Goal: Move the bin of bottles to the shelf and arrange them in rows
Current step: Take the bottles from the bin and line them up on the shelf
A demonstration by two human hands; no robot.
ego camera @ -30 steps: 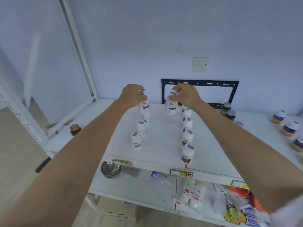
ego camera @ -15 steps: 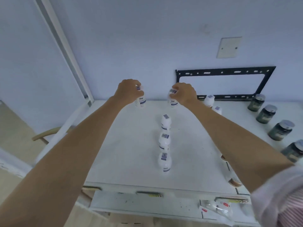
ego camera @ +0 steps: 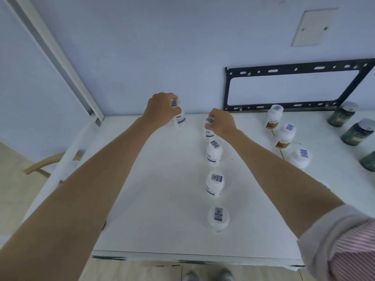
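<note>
Both hands up at the back of the shelf point(ego camera: 162, 199) — left hand point(ego camera: 161, 110) grips one white bottle point(ego camera: 179, 118), right hand point(ego camera: 222, 123) pinches another bottle point(ego camera: 208, 133) heading a row.

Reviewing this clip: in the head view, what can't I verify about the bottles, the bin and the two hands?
- Bin: nowhere in the head view.
- Bottle in the left hand: mostly covered by the fingers; whether its base rests on the shelf is unclear.
- Bottle under the right hand: its cap is hidden, only the label shows.
- Row by the right forearm: the bottles nearest the camera are hidden behind the forearm.
- Label text: too small.
- Dark jars: cut off at the right edge.
</note>
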